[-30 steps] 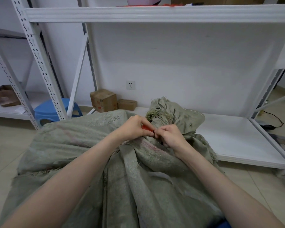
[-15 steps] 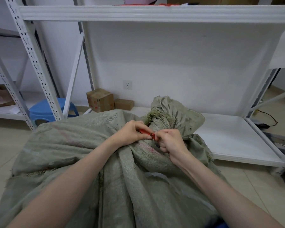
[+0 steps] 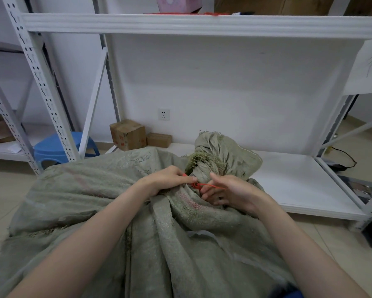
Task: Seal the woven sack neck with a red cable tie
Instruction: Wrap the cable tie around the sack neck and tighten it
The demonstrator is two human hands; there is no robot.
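**Woven sack (image 3: 137,233) with red cable tie (image 3: 206,185) at its neck**

Through the head camera I am watching the grey-green woven sack spreading across the lower half of the view. Its gathered, frayed neck (image 3: 204,168) is bunching up by the front edge of the low board of a white shelving rack (image 3: 299,181).

The red cable tie is sitting on the near side of that neck, between the two hands. The left hand (image 3: 165,179) is curling its fingers and pinching the tie at its head end, with a bit of red showing between the fingers.

The thin tail is running rightward across the fingers of the right hand (image 3: 230,192). Those fingers are bending loosely and the thumb is lifting, and I cannot tell whether that hand is gripping the tail.

Behind the sack, a blue stool (image 3: 54,145) and two cardboard boxes (image 3: 128,134) are standing near a wall socket (image 3: 163,114).
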